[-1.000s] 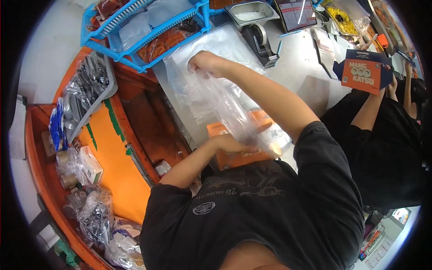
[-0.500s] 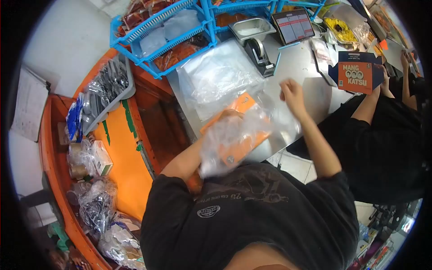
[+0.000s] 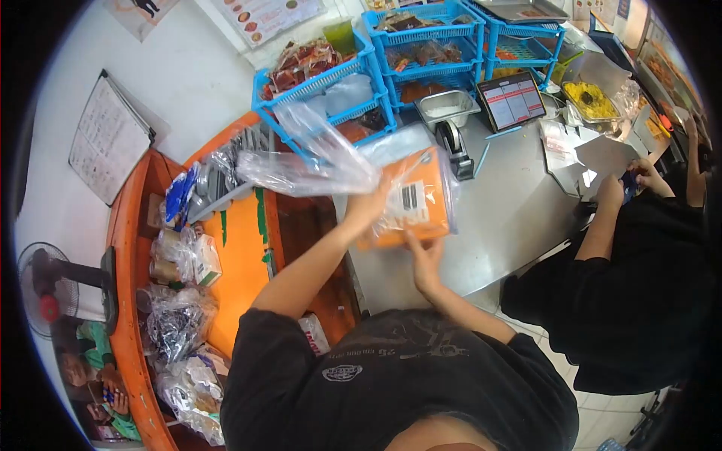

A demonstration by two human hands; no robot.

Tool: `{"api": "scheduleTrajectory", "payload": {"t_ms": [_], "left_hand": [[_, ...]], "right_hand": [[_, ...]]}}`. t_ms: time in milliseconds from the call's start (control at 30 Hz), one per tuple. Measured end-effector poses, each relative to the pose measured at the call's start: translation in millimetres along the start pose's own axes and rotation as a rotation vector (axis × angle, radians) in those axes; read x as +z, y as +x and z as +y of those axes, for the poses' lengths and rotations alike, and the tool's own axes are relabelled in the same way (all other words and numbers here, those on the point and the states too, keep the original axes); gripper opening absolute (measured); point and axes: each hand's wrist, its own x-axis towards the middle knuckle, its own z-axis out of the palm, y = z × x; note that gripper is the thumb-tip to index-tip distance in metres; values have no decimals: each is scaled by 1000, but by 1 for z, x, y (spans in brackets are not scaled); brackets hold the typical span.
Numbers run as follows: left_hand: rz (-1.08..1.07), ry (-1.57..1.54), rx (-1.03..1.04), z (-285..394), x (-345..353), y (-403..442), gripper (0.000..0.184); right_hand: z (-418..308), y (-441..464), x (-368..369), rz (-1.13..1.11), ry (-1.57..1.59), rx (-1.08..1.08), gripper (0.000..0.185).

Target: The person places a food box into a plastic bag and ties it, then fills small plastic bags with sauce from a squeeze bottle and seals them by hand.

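An orange box (image 3: pixel 420 192) with a white label sits inside a clear plastic bag (image 3: pixel 316 167) in front of my body, above the steel table. My left hand (image 3: pixel 366 209) is closed around the gathered neck of the bag, whose loose end sticks out to the left. At the box's lower edge, my right hand (image 3: pixel 427 263) grips it through the plastic, thumb on the near side; some of its fingers are hidden. Just behind the box stands a black tape dispenser (image 3: pixel 454 149).
Blue stacked baskets (image 3: pixel 325 81) stand at the back with a metal pan (image 3: pixel 447 107) and a tablet (image 3: pixel 511 101). A co-worker's hands (image 3: pixel 628 184) fold a carton on the right. An orange shelf (image 3: pixel 237 263) with cutlery and bagged items runs along the left.
The bagged box has turned and risen, with its bag neck now gathered in my left hand. My right hand has come down to the box. The camera view has shifted.
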Motion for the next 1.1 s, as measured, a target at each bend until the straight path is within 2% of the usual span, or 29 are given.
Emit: {"api": "scheduleTrajectory", "payload": {"t_ms": [33,100,133,167,200,267,300,333,433,500,567,600,633,667,733,833,933,967,1100], "left_hand": [[-45,243,232,1,-2,-11,31],[-119,495,627,-27,0,-27,18],[-154,500,788,-77,13,-33,13],[-193,498,946,-105,20,-35,9],[-235,529,1047,-82,11,-34,7],[-306,587,1254,-4,-16,-26,10],[-370,517,1405,-1,-16,-19,8],[-415,436,1305,-13,-15,-28,8],[-499,238,983,-65,-12,-62,11],[-500,228,797,-78,-12,-91,12],[-465,280,685,-79,-4,-112,12],[-425,323,652,-78,3,-121,12],[-394,362,616,-77,9,-128,12],[-364,395,584,-75,16,-133,13],[-337,422,542,-73,20,-142,13],[-329,431,488,-70,15,-153,14],[-330,443,459,-70,10,-155,14],[-330,444,451,-70,10,-154,14],[-321,445,435,-73,8,-153,15]], "right_hand": [[-19,6,-8,47,48,26,47],[-47,31,-22,-42,26,43,45],[-62,42,-25,-82,10,57,44],[-87,59,-22,-305,-205,170,46],[-108,82,-19,-524,-421,289,49],[-70,140,5,-883,-798,210,56],[-63,151,27,-1136,-894,174,59],[-59,157,45,-1396,-983,131,61],[-57,164,62,-1528,-906,127,54],[-78,192,44,-1275,-695,150,44],[-72,243,11,-894,-654,-118,26],[-58,276,-7,-655,-674,-155,19],[-63,303,-21,-446,-641,-15,18],[-73,325,-31,-250,-675,-28,24],[-54,393,-53,-43,-1026,-251,33],[-48,432,-30,-200,-1297,-358,29],[-11,462,-4,-159,-1537,-426,23],[2,470,-4,-347,-1734,-434,25],[-6,463,9,-412,-1770,-395,27]]}}
